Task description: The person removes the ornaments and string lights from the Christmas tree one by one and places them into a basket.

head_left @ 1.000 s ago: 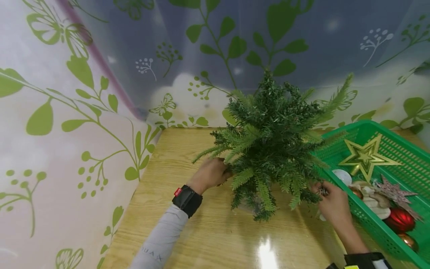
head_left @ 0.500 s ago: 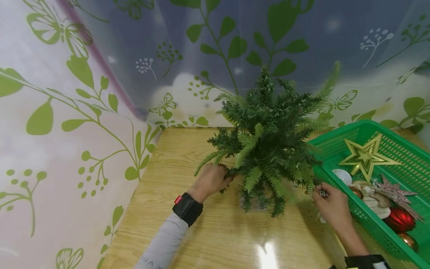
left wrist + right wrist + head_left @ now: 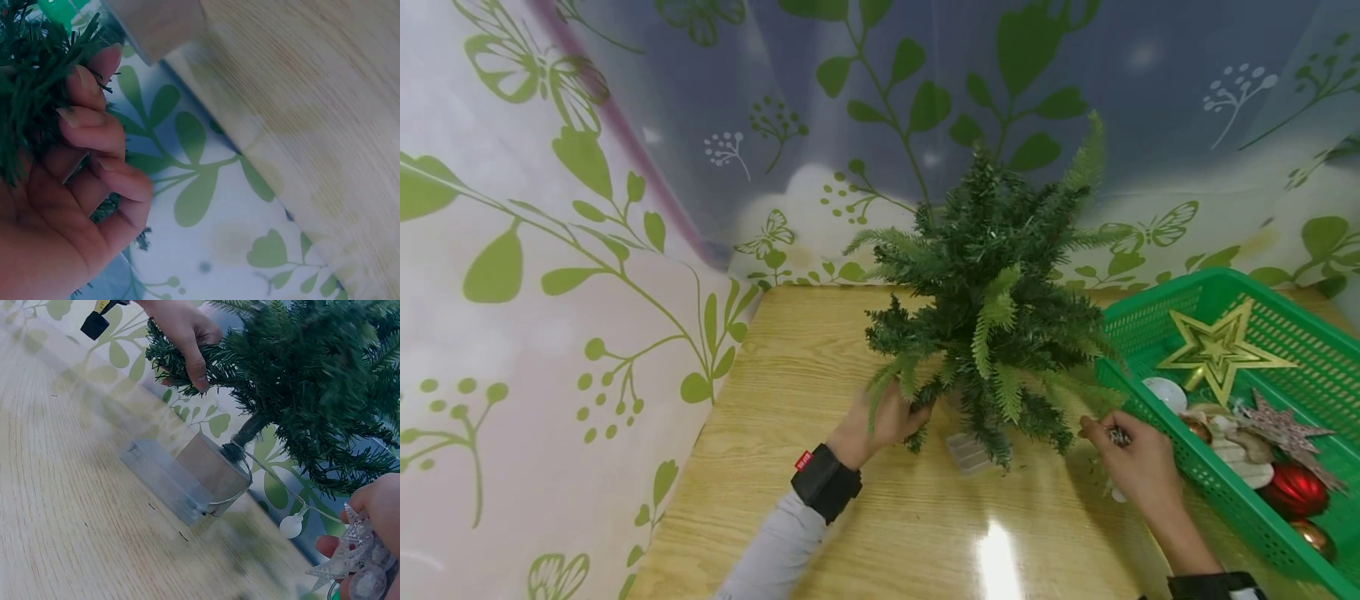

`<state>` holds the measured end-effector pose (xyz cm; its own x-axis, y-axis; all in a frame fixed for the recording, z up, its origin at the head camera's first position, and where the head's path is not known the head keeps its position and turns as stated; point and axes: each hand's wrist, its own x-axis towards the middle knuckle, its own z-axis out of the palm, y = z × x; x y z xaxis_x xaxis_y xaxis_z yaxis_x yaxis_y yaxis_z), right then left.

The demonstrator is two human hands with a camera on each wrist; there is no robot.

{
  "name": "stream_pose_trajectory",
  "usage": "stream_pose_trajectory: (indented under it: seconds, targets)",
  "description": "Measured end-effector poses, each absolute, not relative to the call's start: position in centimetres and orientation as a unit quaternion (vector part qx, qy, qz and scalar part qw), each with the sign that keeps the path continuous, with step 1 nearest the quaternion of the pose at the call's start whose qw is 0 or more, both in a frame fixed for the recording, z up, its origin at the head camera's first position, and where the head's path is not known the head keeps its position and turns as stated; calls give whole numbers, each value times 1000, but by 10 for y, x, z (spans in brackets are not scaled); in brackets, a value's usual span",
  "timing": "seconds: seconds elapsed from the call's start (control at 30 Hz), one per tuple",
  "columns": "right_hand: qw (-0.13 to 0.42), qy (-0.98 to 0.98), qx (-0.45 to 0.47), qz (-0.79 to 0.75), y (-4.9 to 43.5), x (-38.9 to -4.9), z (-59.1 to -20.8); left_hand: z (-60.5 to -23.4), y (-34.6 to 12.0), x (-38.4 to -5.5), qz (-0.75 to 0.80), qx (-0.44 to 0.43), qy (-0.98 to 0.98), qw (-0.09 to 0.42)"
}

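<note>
A small artificial Christmas tree (image 3: 992, 275) stands on the wooden table, with light green sprigs among its darker branches. At its lower left, my left hand (image 3: 880, 421) grips a branch, fingers curled round the needles (image 3: 37, 81) in the left wrist view. To the right of the tree, my right hand (image 3: 1138, 454) holds a bunch of string lights (image 3: 362, 562) with clear stars and balls. Their wire runs to the trunk (image 3: 250, 428), with a white ball bulb (image 3: 291, 526) hanging from it. A clear battery box (image 3: 165, 481) is beside the tree's round base (image 3: 212, 472).
A green basket (image 3: 1285, 300) stands right of my right hand. In it lie a gold star (image 3: 1217, 346), a pink glitter star (image 3: 1285, 425), a red bauble (image 3: 1296, 490) and other ornaments. A patterned wall covering (image 3: 820, 108) borders the table (image 3: 797, 333) behind and at left.
The tree has turned: its front sprigs moved right and the tall back sprig moved left. My left hand shifted slightly right and toward me with the branch. The battery box came into fuller view.
</note>
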<state>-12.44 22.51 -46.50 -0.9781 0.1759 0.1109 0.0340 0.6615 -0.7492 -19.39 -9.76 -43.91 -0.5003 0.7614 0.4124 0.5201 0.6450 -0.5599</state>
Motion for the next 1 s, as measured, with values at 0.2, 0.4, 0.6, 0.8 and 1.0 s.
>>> stream_pose_trajectory:
  seconds: [0.2,0.4,0.6,0.8,1.0]
  targets:
    - [87,-906,-56,411,225,-124,-464,-438,-91,-191,95,-393,-800,443]
    - [91,-908,-56,405,225,-123,-465,-440,-87,-186,89,-391,-799,448]
    - [74,-906,-64,412,226,-123,-465,-445,-81,-181,-21,-373,-872,317]
    - [68,-905,-68,414,229,-122,-467,-450,-66,-183,-215,-249,-942,68]
    - [80,-906,-75,409,231,-122,-468,-450,-58,-183,-276,-196,-941,4]
